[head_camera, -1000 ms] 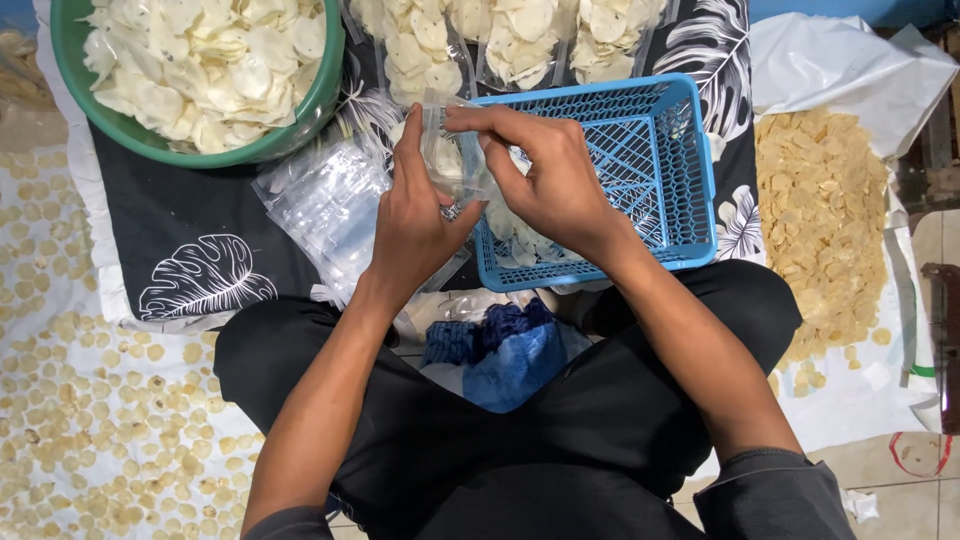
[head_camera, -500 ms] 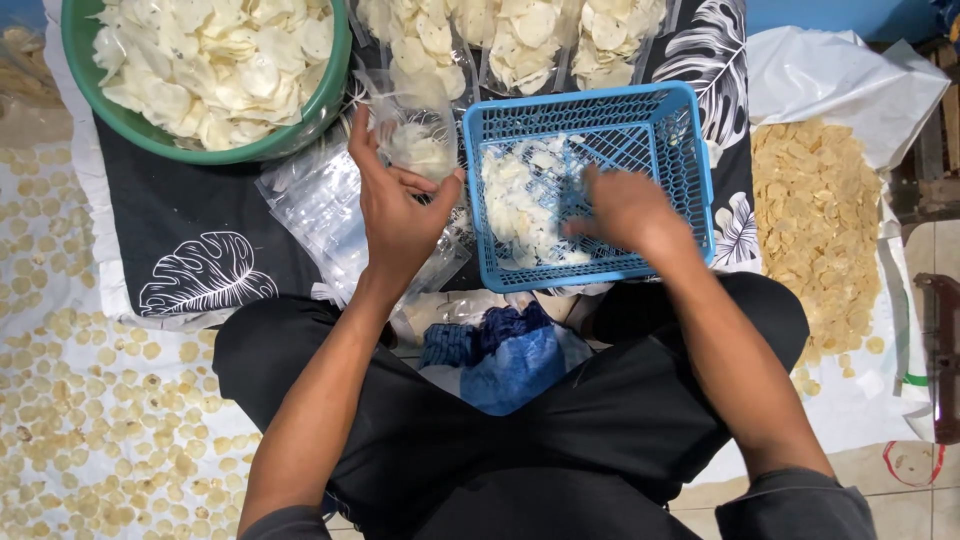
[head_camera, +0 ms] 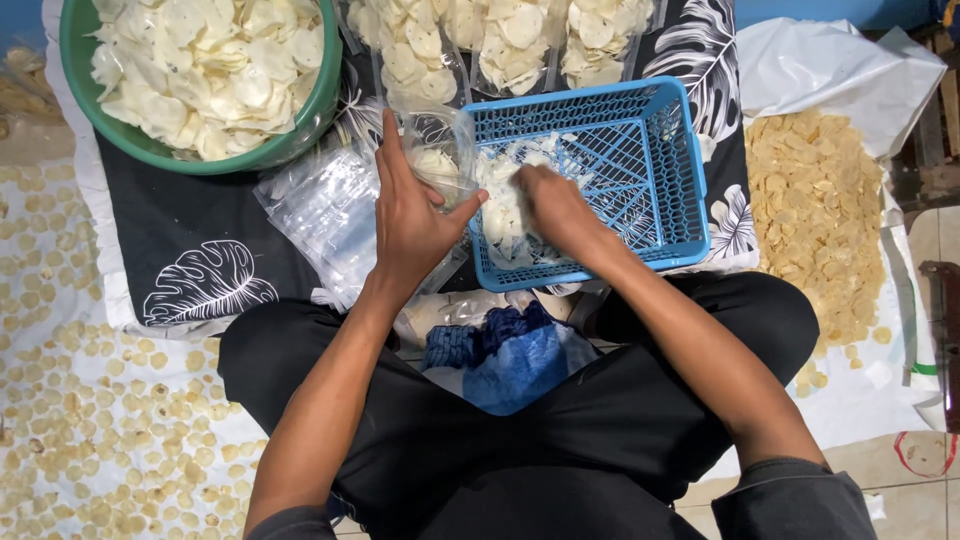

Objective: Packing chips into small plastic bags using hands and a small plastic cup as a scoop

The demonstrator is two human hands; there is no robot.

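Holding a clear bag (head_camera: pixel 440 165), left hand (head_camera: pixel 410 225); right hand (head_camera: pixel 555 210) in blue basket (head_camera: pixel 690 170).

Small clear plastic bag (head_camera: pixel 440 160): upright, mouth open, part-filled with pale chips, left of blue mesh basket (head_camera: pixel 650 180); white chips (head_camera: pixel 505 205) heaped in the basket's left end

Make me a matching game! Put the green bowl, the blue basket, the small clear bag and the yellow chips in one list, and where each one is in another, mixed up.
1. green bowl
2. blue basket
3. small clear bag
4. yellow chips

a. in the left hand
b. on white plastic, far right
c. top left, full of white chips
d. around the right hand

Pairs: 1-c, 2-d, 3-a, 4-b
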